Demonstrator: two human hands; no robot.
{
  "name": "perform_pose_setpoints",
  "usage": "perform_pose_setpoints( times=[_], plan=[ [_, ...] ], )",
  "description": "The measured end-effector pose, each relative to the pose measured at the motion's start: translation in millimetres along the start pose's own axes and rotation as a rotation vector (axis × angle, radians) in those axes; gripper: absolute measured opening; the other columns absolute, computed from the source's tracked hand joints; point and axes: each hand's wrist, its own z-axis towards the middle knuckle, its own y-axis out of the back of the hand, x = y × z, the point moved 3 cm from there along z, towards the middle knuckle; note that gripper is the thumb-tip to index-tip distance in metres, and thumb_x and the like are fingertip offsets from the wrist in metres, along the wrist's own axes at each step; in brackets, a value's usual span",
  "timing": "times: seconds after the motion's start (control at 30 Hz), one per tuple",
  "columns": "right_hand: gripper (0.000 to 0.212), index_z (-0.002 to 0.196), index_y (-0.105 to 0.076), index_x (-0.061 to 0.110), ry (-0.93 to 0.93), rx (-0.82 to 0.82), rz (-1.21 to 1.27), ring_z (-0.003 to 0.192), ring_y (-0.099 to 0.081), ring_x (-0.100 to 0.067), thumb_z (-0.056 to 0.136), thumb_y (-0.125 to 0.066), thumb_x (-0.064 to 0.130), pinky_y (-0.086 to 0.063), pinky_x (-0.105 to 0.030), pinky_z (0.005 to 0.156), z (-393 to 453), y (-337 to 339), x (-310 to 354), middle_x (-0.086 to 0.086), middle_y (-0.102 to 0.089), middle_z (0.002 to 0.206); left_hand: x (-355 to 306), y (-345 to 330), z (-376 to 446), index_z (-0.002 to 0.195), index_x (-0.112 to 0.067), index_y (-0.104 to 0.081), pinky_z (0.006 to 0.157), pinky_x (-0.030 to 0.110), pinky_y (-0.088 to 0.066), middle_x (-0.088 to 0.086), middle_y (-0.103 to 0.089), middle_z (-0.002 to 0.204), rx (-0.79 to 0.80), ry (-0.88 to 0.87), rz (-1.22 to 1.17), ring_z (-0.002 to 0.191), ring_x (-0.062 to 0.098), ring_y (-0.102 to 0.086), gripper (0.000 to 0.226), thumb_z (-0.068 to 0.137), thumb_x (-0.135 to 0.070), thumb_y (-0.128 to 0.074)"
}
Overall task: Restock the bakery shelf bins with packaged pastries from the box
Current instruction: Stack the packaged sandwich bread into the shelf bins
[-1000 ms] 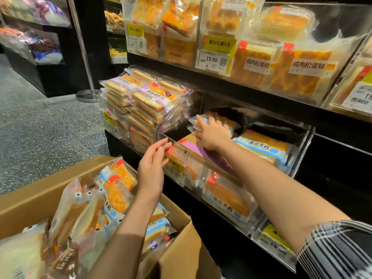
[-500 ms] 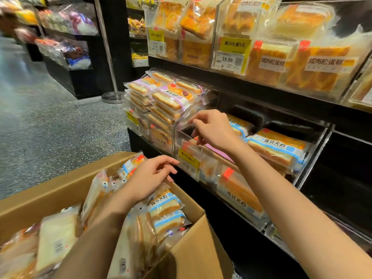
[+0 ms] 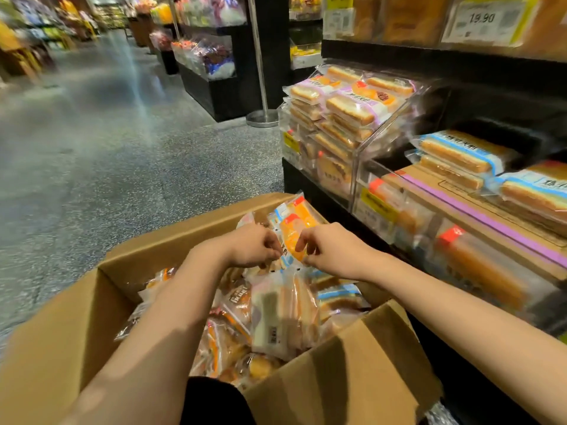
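Left hand (image 3: 254, 245), right hand (image 3: 329, 251): both pinch orange pastry pack (image 3: 293, 237) over box (image 3: 70, 326) | price tag (image 3: 484, 21): "19.90"

A plain brown cardboard box (image 3: 76, 326) sits in the near foreground, filled with clear packets showing golden and orange pastries. One packet (image 3: 291, 234) at the far side of the box is bright orange with a red corner tab and blue-and-white edging. To the right, a clear bin (image 3: 356, 167) holds tan pastries in lilac-banded wrappers. Further right, pastries (image 3: 460, 151) wear light blue and white wrappers above a brown carton with a purple stripe (image 3: 478, 216). Yellow price labels (image 3: 379, 207) mark the bins. The floor (image 3: 122, 154) is speckled grey.
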Motion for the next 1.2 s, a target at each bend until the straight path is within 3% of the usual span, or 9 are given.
perform_pose_setpoints(
  times=[0.07, 0.2, 0.4, 0.53, 0.7, 0.8, 0.9, 1.03, 1.2],
  plan=[
    [0.034, 0.115, -0.065, 0.016, -0.010, 0.025, -0.046, 0.101, -0.061, -0.027, 0.086, -0.064, 0.034, -0.049, -0.035, 0.084, 3.6, -19.7, 0.3, -0.009, -0.066, 0.104, 14.6, -0.6, -1.7, 0.107, -0.008, -0.067, 0.060, 0.012, -0.043, 0.002, -0.063, 0.089, 0.005, 0.077, 0.005, 0.063, 0.006, -0.055, 0.018, 0.093, -0.013, -0.058],
    [0.048, 0.090, -0.071, 0.009, -0.052, 0.022, -0.108, 0.089, -0.061, -0.026, 0.077, -0.067, 0.055, -0.043, -0.031, 0.068, 11.1, -42.2, -1.6, -0.010, -0.066, 0.089, 39.2, -0.3, -5.7, 0.098, -0.016, -0.062, 0.058, 0.022, -0.044, -0.003, -0.058, 0.077, -0.013, 0.253, 0.007, 0.073, 0.015, -0.057, 0.013, 0.095, -0.026, -0.055],
    [0.023, 0.063, -0.061, 0.022, -0.070, -0.041, 0.032, 0.078, -0.059, -0.019, 0.073, -0.075, 0.036, -0.037, -0.027, 0.066, 17.0, -42.5, 0.3, 0.001, -0.060, 0.070, 46.9, -6.1, -17.1, 0.122, 0.005, -0.048, 0.058, 0.029, -0.049, 0.014, -0.063, 0.076, 0.127, 0.515, -0.350, 0.071, 0.028, -0.063, 0.066, 0.099, -0.053, -0.026],
    [0.020, 0.067, -0.059, 0.016, 0.029, -0.148, 0.169, 0.068, -0.052, -0.016, 0.081, -0.071, 0.025, -0.033, -0.028, 0.060, 17.0, -24.0, 8.4, -0.003, -0.062, 0.070, 44.2, -3.2, -25.4, 0.139, 0.004, -0.031, 0.062, 0.032, -0.053, 0.022, -0.064, 0.084, 0.122, 0.568, -0.575, 0.087, 0.036, -0.068, 0.084, 0.095, -0.064, -0.010],
    [0.021, 0.069, -0.060, 0.023, 0.139, -0.372, 0.137, 0.071, -0.058, -0.024, 0.085, -0.067, 0.034, -0.047, -0.035, 0.068, 26.2, 1.1, 3.8, 0.000, -0.061, 0.068, 42.2, -2.1, -24.5, 0.141, 0.001, -0.027, 0.054, 0.036, -0.057, 0.022, -0.068, 0.073, 0.096, 0.519, -0.885, 0.062, 0.027, -0.069, 0.094, 0.086, -0.074, -0.010],
    [0.025, 0.079, -0.068, 0.020, 0.277, -0.545, 0.110, 0.071, -0.064, -0.027, 0.086, -0.059, 0.042, -0.051, -0.040, 0.067, 21.2, 11.0, 6.2, -0.001, -0.068, 0.070, 34.1, -0.5, -18.8, 0.130, 0.006, -0.040, 0.057, 0.040, -0.058, 0.026, -0.068, 0.082, 0.140, 0.469, -1.106, 0.069, 0.030, -0.070, 0.101, 0.082, -0.080, -0.016],
    [0.030, 0.077, -0.070, 0.015, 0.522, -0.686, -0.019, 0.063, -0.065, -0.025, 0.087, -0.054, 0.039, -0.051, -0.036, 0.054, 9.8, 14.1, 20.2, -0.002, -0.068, 0.068, 21.5, 5.0, -14.7, 0.100, 0.004, -0.059, 0.066, 0.046, -0.057, 0.030, -0.066, 0.090, 0.108, 0.406, -1.281, 0.081, 0.036, -0.067, 0.090, 0.078, -0.080, -0.033],
    [0.014, 0.075, -0.071, 0.011, 0.737, -0.820, -0.176, 0.065, -0.067, -0.023, 0.084, -0.065, 0.019, -0.047, -0.030, 0.041, -3.0, 3.0, 36.1, -0.004, -0.069, 0.072, 9.7, 9.3, -11.9, 0.087, -0.011, -0.064, 0.054, 0.033, -0.059, 0.009, -0.068, 0.067, -0.018, 0.311, -1.361, 0.057, 0.019, -0.067, 0.044, 0.079, -0.054, -0.060],
    [0.026, 0.082, -0.075, 0.014, 0.837, -0.751, -0.093, 0.080, -0.070, -0.018, 0.089, -0.059, 0.033, -0.054, -0.030, 0.057, -6.3, 5.3, 41.3, 0.001, -0.073, 0.088, 17.8, 7.8, -7.2, 0.080, -0.009, -0.057, 0.039, 0.018, -0.049, 0.000, -0.058, 0.050, -0.209, 0.328, -1.378, 0.039, 0.010, -0.056, 0.009, 0.089, -0.012, -0.057]
  ],
)
